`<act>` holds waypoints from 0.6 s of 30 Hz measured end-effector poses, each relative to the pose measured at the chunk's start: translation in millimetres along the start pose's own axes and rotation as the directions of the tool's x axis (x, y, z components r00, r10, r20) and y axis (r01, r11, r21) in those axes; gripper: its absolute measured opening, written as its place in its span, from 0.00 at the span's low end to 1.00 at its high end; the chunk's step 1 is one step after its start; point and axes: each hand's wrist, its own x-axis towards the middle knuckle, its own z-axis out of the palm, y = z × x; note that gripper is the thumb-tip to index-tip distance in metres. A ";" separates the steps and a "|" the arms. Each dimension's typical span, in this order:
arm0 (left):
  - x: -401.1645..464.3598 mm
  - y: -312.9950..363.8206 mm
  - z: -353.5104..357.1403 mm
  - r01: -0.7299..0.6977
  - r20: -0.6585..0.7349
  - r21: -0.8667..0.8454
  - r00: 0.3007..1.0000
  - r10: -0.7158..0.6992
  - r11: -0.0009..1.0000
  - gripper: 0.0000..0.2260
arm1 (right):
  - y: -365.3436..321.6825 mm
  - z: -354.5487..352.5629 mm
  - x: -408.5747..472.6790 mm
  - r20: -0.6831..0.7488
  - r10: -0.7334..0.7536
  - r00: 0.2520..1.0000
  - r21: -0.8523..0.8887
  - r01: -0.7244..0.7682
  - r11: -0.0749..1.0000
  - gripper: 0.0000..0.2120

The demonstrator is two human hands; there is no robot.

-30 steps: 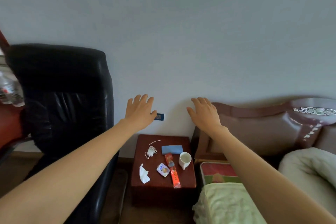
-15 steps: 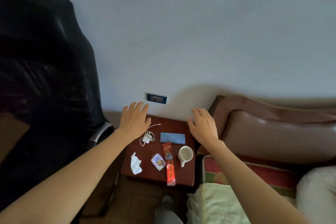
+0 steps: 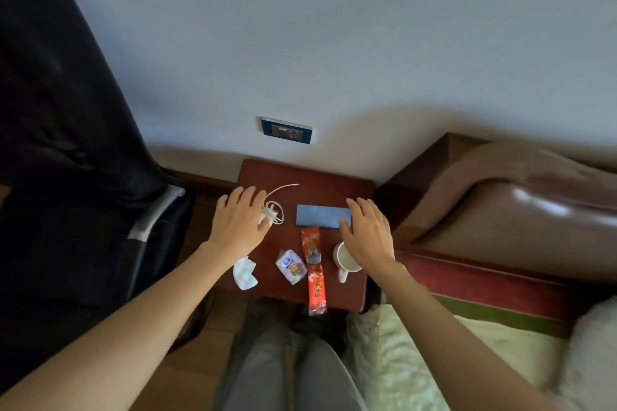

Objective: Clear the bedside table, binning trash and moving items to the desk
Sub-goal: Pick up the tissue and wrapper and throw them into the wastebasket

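The dark red bedside table point(image 3: 320, 177) stands against the wall. On it lie a white charger with coiled cable point(image 3: 274, 210), a blue flat case point(image 3: 319, 215), a long red snack wrapper point(image 3: 314, 272), a small white packet point(image 3: 291, 266), a crumpled white tissue point(image 3: 244, 274) and a white mug point(image 3: 345, 260). My left hand point(image 3: 238, 222) hovers flat, fingers spread, its fingertips at the charger. My right hand point(image 3: 367, 233) is spread over the blue case's right end and the mug's rim. Neither hand holds anything.
A black office chair point(image 3: 66, 143) fills the left side. The brown padded headboard point(image 3: 517, 203) and the bed with a pale quilt point(image 3: 417, 360) lie to the right. A blue wall socket point(image 3: 286, 130) sits above the table. My legs point(image 3: 287, 370) stand before the table.
The view has tilted down and closer to the table. Both hands have dropped from in front of the wall to just over the table's items.
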 end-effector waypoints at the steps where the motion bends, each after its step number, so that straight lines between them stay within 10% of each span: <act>1: 5.6 -4.2 8.9 -0.013 0.011 0.000 1.000 0.013 1.000 0.24 | 0.3 10.1 -0.4 0.004 0.014 1.000 0.009 -0.014 1.000 0.23; 18: -10.3 -49.8 174.4 -0.032 0.207 -0.082 0.977 0.049 0.996 0.27 | -18.2 182.5 -1.0 0.229 0.180 0.957 0.101 -0.208 0.973 0.24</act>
